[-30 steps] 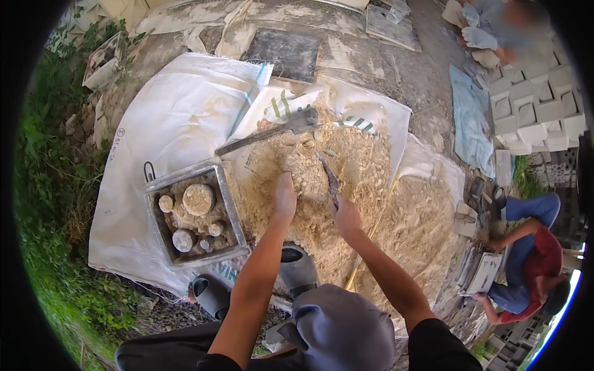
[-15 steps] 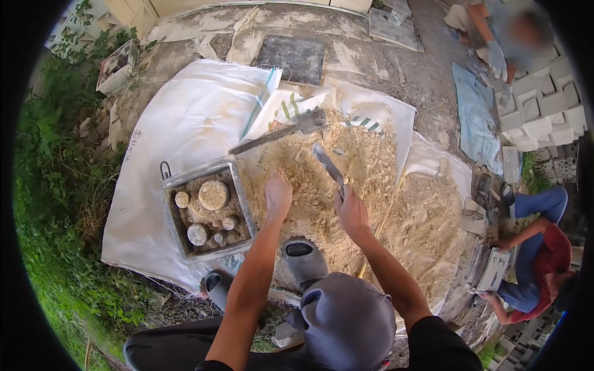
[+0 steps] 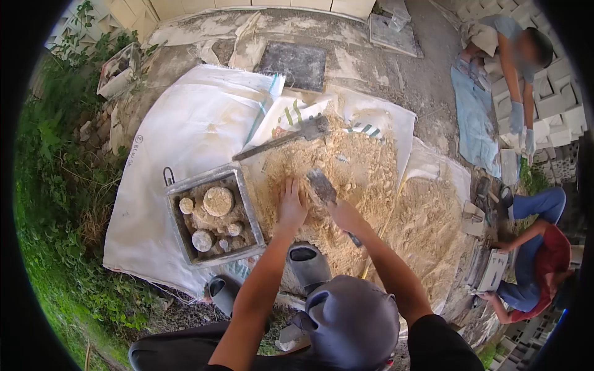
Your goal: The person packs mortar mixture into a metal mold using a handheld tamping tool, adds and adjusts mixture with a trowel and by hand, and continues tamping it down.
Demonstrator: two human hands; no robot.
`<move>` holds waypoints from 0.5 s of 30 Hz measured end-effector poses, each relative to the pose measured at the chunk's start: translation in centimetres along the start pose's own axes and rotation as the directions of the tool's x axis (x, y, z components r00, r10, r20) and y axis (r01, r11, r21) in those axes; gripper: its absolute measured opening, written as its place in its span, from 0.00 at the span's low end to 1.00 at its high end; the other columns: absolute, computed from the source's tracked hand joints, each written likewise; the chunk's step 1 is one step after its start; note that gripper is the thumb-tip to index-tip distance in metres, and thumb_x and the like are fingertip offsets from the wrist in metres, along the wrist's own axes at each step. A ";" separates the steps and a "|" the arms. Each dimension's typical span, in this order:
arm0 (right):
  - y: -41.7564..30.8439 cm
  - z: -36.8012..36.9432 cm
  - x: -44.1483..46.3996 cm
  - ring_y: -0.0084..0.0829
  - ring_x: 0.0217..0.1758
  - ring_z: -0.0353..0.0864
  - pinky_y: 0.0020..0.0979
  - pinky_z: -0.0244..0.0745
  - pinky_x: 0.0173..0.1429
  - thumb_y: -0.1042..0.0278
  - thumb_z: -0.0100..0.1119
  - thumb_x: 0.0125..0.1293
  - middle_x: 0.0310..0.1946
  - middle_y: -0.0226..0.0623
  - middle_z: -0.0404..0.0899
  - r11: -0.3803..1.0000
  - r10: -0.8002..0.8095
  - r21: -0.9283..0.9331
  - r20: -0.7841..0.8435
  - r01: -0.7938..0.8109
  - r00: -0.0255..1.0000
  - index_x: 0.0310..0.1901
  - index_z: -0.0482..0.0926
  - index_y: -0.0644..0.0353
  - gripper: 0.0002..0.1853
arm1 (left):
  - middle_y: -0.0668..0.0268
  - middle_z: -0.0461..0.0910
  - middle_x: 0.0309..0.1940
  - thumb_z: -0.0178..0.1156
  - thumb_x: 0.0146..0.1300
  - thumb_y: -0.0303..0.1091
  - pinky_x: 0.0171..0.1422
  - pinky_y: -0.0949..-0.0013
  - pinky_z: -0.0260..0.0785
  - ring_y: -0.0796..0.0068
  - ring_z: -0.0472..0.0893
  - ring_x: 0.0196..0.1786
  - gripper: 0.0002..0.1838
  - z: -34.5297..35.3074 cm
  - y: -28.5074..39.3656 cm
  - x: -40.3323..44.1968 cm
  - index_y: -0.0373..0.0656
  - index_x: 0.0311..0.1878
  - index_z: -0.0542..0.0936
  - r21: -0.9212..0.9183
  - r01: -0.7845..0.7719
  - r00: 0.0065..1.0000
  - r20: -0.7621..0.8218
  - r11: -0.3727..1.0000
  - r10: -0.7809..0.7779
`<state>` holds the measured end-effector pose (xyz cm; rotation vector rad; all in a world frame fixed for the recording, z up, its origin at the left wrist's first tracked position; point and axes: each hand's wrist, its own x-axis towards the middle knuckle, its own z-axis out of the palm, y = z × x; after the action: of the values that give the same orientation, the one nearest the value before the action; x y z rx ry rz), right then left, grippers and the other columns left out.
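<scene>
My left hand (image 3: 291, 207) presses into a heap of tan sandy material (image 3: 362, 167), its fingers spread and no object visible in it. Close by on the right, my right hand (image 3: 348, 218) is wrapped round the handle of a trowel (image 3: 322, 185). The trowel's blade points away from me and to the left, low over the sand. To the left of my left hand stands a square box frame (image 3: 252, 219) with several round plugs, such as a large disc (image 3: 218, 201), set in the sandy fill. A long-handled flat tool (image 3: 281, 140) lies at the heap's far edge.
White woven sacks (image 3: 185, 117) lie under the heap and box. A dark square plate (image 3: 292, 65) is beyond them. One person (image 3: 504, 49) bends over at the upper right; another in a red shirt (image 3: 547, 269) handles a block mould (image 3: 492, 270). Plants (image 3: 55, 185) border the left.
My left hand has opened, its fingers now spread in the sand. My right hand has turned the trowel and brought its blade nearer. The person at upper right has reached downward.
</scene>
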<state>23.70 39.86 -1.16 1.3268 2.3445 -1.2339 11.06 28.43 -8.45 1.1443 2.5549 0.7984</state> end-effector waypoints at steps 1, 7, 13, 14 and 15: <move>-1.1 -2.4 -1.3 0.47 0.22 0.77 0.43 0.72 0.31 0.52 0.42 0.69 0.21 0.55 0.76 0.992 0.077 0.085 0.154 -0.091 0.985 0.30 0.73 0.71 0.25 | 0.57 0.61 0.65 0.49 0.65 0.37 0.73 0.49 0.43 0.55 0.57 0.70 0.25 -0.1 0.0 -0.4 0.39 0.63 0.63 0.075 -0.020 0.999 -0.024 0.997 0.021; -1.7 -0.6 1.4 0.36 0.10 0.70 0.37 0.66 0.18 0.51 0.42 0.70 0.11 0.41 0.69 0.983 -0.095 0.136 -0.212 0.125 0.973 0.27 0.73 0.71 0.27 | 0.60 0.69 0.57 0.55 0.59 0.32 0.68 0.54 0.54 0.58 0.66 0.62 0.22 -0.6 0.1 -1.8 0.41 0.57 0.69 0.088 -0.026 0.998 -0.049 0.996 0.031; 0.2 -0.5 -2.6 0.29 0.12 0.70 0.32 0.64 0.16 0.51 0.44 0.70 0.13 0.35 0.69 0.928 0.223 0.252 0.210 -0.273 0.952 0.30 0.73 0.67 0.23 | 0.58 0.71 0.53 0.57 0.53 0.27 0.61 0.58 0.62 0.56 0.68 0.57 0.20 -0.6 -1.1 -1.6 0.43 0.52 0.73 0.027 0.089 0.995 0.043 0.996 -0.091; 0.7 -1.6 -3.7 0.29 0.12 0.70 0.32 0.64 0.16 0.51 0.44 0.70 0.13 0.35 0.69 0.930 0.223 0.247 0.211 -0.273 0.952 0.30 0.73 0.67 0.23 | 0.58 0.71 0.53 0.57 0.53 0.27 0.60 0.57 0.62 0.56 0.68 0.57 0.20 -0.8 -0.7 -1.9 0.43 0.52 0.73 0.051 0.105 0.993 0.048 0.993 -0.107; 1.4 -3.1 -4.1 0.29 0.12 0.71 0.32 0.65 0.17 0.52 0.44 0.69 0.14 0.37 0.69 0.927 0.194 0.259 0.287 -0.271 0.938 0.29 0.73 0.67 0.23 | 0.58 0.71 0.53 0.57 0.53 0.27 0.60 0.57 0.62 0.56 0.68 0.57 0.20 -0.8 -0.6 -1.3 0.43 0.52 0.73 0.044 0.103 0.994 0.040 0.994 -0.105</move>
<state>27.89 39.90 2.09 1.3845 1.8177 -1.6119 11.24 26.80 -8.18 1.0185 2.5833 0.6923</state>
